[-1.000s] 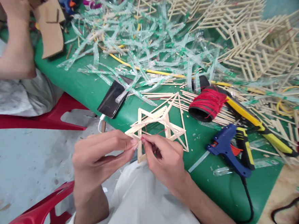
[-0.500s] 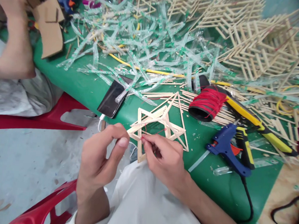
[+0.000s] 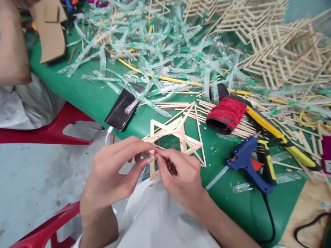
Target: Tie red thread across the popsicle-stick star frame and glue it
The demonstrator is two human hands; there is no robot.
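Observation:
A star-shaped frame of thin wooden sticks [image 3: 179, 130] lies at the table's front edge, above my lap. Red thread [image 3: 178, 143] is tied to its sticks. My right hand [image 3: 183, 178] pinches a small bit of this thread at the frame's lower left side. Beside it, the thumb and index finger of my left hand [image 3: 117, 169] close on the same spot, fingertips against those of the right. How the thread runs between the fingertips is too small to make out.
Right of the frame are a spool of red thread [image 3: 225, 115], a blue glue gun [image 3: 245, 159] and a yellow-black cutter [image 3: 280, 136]. A phone [image 3: 122, 109] lies left. Plastic strips [image 3: 159, 51] and stacked stick stars [image 3: 284, 53] cover the back. Another person's arm [image 3: 12, 49] is at far left.
My left hand has moved right and its fingertips have come to the thread beside my right hand. The right hand keeps its pinch. The view has shifted slightly.

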